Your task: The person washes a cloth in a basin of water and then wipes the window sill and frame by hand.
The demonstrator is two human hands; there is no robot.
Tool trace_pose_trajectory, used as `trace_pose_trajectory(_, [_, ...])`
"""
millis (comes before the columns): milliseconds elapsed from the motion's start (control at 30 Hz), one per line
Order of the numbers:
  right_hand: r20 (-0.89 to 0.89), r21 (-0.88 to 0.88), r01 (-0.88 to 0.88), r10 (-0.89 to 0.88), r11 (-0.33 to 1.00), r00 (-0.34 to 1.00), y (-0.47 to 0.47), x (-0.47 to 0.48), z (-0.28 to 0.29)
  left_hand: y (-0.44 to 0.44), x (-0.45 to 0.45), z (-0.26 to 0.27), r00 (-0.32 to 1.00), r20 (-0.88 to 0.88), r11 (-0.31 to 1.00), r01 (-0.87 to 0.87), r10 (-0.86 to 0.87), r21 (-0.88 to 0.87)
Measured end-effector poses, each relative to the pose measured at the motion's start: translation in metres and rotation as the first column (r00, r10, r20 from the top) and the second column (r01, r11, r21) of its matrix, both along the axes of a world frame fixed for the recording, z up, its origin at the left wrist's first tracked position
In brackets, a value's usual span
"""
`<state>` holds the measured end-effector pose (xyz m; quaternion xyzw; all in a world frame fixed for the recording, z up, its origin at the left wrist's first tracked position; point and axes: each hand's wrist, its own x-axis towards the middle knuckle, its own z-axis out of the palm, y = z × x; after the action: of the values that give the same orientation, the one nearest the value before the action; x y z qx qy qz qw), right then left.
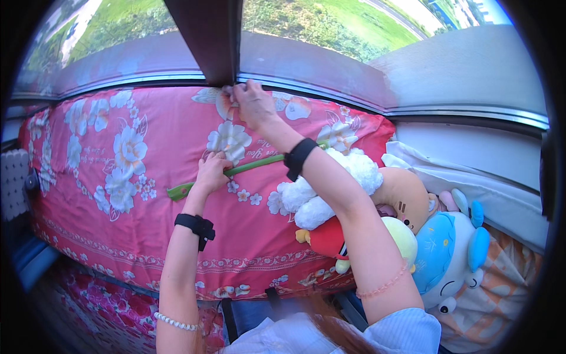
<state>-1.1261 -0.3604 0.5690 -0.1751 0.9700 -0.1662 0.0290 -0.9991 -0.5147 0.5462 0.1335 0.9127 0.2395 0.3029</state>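
Note:
A pink floral cloth [168, 132] covers the long raised surface in front of me, its far edge against the window frame. My right hand [253, 102] is at that far edge, below the dark window post, with its fingers bent close to the cloth; whether they pinch it cannot be told. My left hand [212, 174] rests over a long green strip-like tool [256, 164] lying slantwise on the cloth. The tool's wide flat end [180, 191] sticks out left of that hand, and its other end passes beneath my right forearm.
Plush toys crowd the right side: a white fluffy one [358, 172], a tan one [400, 194], a red one [325, 238] and a large blue-and-white one [442, 254]. Window panes and their metal track [309, 95] bound the far side. White fabric [464, 181] lies at the right.

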Motion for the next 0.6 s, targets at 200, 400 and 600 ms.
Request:
trace_pose_trajectory(200, [0.083, 0.225, -0.073, 0.055, 0.972, 0.995, 0.067, -0.013, -0.025, 0.001, -0.002, 0.002, 0.998, 0.059, 0.999, -0.015, 0.017, -0.041])
trace_pose_trajectory(400, [0.165, 0.298, 0.084, -0.138, 0.951, 0.977, 0.219, 0.016, -0.017, 0.006, -0.003, -0.001, 0.998, 0.058, 1.0, -0.015, 0.016, -0.017])
trace_pose_trajectory(600, [0.104, 0.508, 0.332, -0.439, 0.795, 0.892, 0.324, 0.047, -0.004, 0.01, -0.004, 0.004, 0.996, 0.081, 0.999, -0.044, 0.043, 0.009])
